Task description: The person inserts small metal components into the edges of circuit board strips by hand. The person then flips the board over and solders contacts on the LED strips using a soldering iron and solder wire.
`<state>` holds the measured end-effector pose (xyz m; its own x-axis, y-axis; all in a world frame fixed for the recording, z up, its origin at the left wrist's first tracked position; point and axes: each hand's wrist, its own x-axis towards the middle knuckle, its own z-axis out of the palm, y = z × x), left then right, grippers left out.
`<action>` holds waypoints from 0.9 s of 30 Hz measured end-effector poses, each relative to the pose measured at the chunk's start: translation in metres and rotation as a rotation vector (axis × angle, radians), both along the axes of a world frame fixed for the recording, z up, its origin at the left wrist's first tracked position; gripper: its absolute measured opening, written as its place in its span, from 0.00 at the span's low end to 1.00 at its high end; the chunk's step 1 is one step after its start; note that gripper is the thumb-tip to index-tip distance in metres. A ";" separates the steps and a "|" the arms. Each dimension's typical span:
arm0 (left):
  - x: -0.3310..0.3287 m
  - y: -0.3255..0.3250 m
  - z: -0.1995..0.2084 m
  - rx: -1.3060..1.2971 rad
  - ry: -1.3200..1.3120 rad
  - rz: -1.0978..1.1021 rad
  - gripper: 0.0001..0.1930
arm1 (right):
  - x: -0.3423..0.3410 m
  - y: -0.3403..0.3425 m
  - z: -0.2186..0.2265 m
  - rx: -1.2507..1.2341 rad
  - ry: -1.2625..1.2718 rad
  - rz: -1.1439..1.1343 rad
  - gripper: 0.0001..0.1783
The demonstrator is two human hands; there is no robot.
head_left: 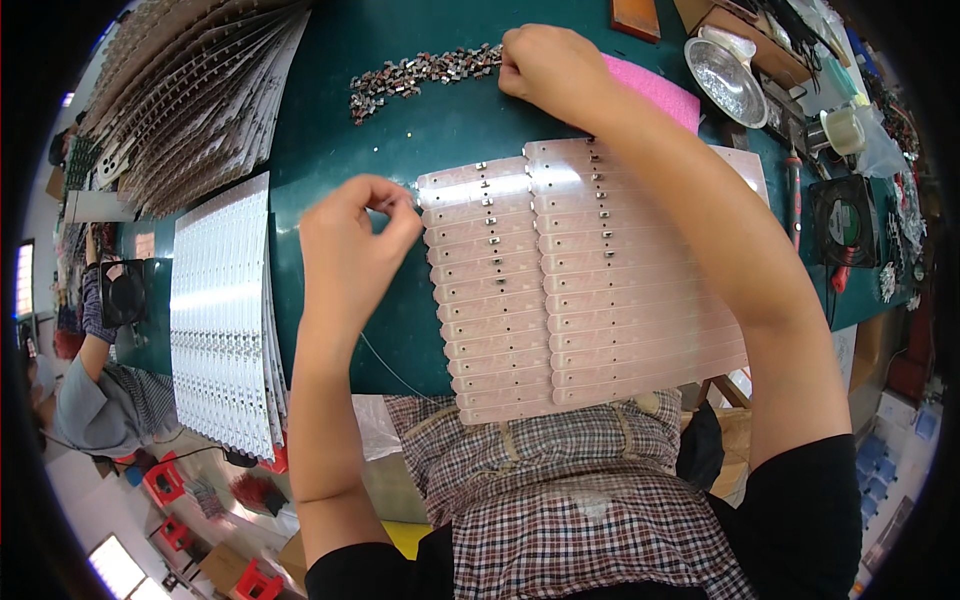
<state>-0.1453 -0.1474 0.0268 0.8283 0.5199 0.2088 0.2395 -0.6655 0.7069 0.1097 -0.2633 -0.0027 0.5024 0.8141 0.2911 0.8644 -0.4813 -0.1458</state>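
My left hand (355,240) is raised at the left edge of the pale pink strip panels (490,345), thumb and forefinger curled together in a pinch. Whatever is between those fingertips is too small to make out. At the far side of the table my right hand (552,72) is closed, fingers bent down by the right end of a pile of small metal connectors (425,70). Its fingertips are hidden. Similar small metal pieces sit in a column on the upper strips of both visible panels. My right forearm crosses above the panels' right part.
A stack of white strip boards (222,310) lies left, with fanned boards (200,110) beyond. Pink foam (655,92) shows behind my right arm. A metal bowl (725,82), red-handled tool (794,200) and black fan (845,222) stand right. Another person (105,405) sits far left.
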 end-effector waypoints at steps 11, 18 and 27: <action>-0.038 -0.059 -0.011 -0.245 0.099 -0.249 0.04 | -0.064 -0.067 0.089 0.318 0.771 -0.084 0.08; -0.038 -0.062 -0.010 -0.206 0.120 -0.240 0.05 | -0.073 -0.134 0.055 0.433 0.800 0.087 0.10; -0.040 -0.065 -0.015 -0.193 0.088 -0.216 0.04 | -0.092 -0.154 0.047 0.475 0.907 0.023 0.09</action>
